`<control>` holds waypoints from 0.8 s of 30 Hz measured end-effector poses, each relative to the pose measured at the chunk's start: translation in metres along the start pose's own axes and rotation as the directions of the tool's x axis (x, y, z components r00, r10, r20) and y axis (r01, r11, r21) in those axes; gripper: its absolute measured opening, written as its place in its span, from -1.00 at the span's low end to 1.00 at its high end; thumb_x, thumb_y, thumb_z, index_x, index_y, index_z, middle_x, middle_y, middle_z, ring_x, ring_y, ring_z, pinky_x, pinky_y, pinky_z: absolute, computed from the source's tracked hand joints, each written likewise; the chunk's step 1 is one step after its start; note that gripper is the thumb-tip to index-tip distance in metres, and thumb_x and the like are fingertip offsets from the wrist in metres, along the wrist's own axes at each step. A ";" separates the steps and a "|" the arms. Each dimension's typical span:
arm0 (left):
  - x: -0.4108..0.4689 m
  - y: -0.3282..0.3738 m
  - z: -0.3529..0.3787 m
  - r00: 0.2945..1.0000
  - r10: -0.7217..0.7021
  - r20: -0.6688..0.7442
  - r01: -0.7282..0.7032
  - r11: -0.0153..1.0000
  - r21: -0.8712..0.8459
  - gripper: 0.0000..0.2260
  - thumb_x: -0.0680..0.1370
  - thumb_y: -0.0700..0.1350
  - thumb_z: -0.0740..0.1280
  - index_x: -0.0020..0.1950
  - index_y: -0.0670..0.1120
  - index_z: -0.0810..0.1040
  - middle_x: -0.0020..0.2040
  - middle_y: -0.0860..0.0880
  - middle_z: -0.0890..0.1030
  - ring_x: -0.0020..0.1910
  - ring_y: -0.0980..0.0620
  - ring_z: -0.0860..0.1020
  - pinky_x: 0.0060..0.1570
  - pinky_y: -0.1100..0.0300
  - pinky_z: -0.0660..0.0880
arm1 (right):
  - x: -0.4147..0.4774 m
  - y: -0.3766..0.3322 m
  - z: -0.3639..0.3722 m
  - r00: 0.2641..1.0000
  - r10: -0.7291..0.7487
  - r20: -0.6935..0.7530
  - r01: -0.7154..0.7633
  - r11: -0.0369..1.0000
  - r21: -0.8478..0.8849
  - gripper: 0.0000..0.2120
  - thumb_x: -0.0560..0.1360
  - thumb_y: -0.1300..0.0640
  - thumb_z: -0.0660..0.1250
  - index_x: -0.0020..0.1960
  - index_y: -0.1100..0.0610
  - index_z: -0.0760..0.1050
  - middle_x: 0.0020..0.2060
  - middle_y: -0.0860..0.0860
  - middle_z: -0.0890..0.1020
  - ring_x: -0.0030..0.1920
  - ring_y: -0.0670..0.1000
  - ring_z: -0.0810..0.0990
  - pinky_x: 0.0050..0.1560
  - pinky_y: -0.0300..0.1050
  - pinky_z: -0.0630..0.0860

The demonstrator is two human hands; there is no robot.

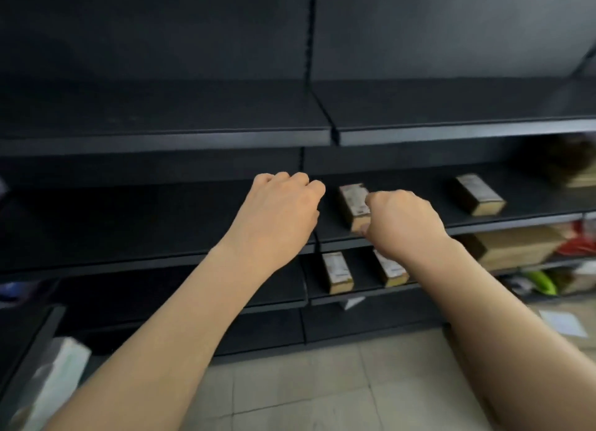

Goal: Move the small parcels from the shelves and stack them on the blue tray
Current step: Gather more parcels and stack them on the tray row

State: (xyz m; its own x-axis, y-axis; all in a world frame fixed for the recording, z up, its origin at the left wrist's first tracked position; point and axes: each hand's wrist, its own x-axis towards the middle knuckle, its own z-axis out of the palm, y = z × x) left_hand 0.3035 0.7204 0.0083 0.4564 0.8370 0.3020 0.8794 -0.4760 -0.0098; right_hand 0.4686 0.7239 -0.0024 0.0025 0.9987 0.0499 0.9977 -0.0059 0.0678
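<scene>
A small brown parcel with a white label (pixel 352 201) lies on the middle dark shelf (pixel 161 230). My right hand (pixel 403 224) grips its near right end, thumb under the front edge. Just left of that parcel my left hand (pixel 280 214) hovers over the shelf, fingers curled, holding nothing. Another small parcel (pixel 480 194) lies further right on the same shelf. On the shelf below lie two more parcels (pixel 337 272), one of them (pixel 392 271) partly hidden by my right wrist. The blue tray is not in view.
The upper shelf (pixel 419 133) overhangs the hands. A larger cardboard box (pixel 516 246) and red and green items (pixel 541 282) fill the lower right shelves. A white bag (pixel 54 375) stands at the lower left. Tiled floor (pixel 322 382) lies below.
</scene>
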 end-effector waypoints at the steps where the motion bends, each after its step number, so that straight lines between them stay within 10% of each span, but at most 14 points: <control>1: 0.014 0.018 0.010 1.000 0.015 0.019 -0.014 1.000 -0.019 -0.75 0.61 -0.05 0.16 0.26 -0.03 0.42 0.12 0.02 0.52 0.10 -0.01 0.47 0.20 0.06 0.33 | 0.001 0.024 0.005 1.000 0.026 0.007 -0.026 1.000 0.003 -0.85 0.52 0.17 0.29 0.07 0.17 0.47 -0.02 0.13 0.59 0.01 0.15 0.52 -0.17 -0.08 0.35; 10: 0.113 0.138 0.113 0.978 -0.071 0.195 0.085 0.994 -0.065 -0.78 0.59 -0.02 0.18 0.19 -0.03 0.46 0.11 -0.01 0.53 0.08 -0.03 0.49 0.14 0.07 0.33 | 0.032 0.182 0.048 0.997 0.066 0.043 -0.070 0.993 0.098 -0.62 0.56 0.02 0.27 0.33 0.15 0.38 0.07 0.12 0.57 0.11 0.13 0.53 -0.07 -0.05 0.49; 24: 0.203 0.132 0.246 0.891 -0.369 0.266 0.381 0.924 0.005 -0.62 0.58 0.09 0.18 0.27 -0.14 0.42 0.20 -0.14 0.47 0.14 -0.12 0.47 0.06 0.01 0.39 | 0.134 0.201 0.124 0.992 -0.036 0.117 0.013 0.983 0.186 -0.58 0.55 -0.02 0.28 0.34 0.12 0.36 0.09 0.11 0.57 0.16 0.12 0.51 0.05 -0.03 0.50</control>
State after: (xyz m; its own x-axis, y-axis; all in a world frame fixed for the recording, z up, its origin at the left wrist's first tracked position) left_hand 0.5454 0.8938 -0.1667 0.1182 0.9928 0.0194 0.9876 -0.1196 0.1014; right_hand 0.6780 0.8627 -0.1054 -0.0252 0.9972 -0.0699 0.9929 0.0168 -0.1178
